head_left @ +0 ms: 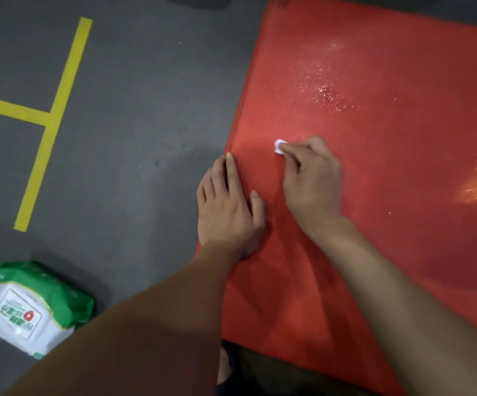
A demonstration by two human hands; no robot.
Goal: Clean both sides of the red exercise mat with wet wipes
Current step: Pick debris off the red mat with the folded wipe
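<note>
Both of my hands are down on the flat red textured exercise mat (374,195), which lies on the grey floor (145,110) and fills the right side of my view, with a glistening wet patch (328,90) further up its surface. My left hand (228,207) rests flat with straight fingers along the mat's left edge, while my right hand (311,178) curls its fingers around a small crumpled white wet wipe (279,146), pressing it to the mat. Off to my lower left, well apart from the mat, sits a green-and-white soft pack of wet wipes (28,307), near yellow tape lines (51,118) on the floor.
</note>
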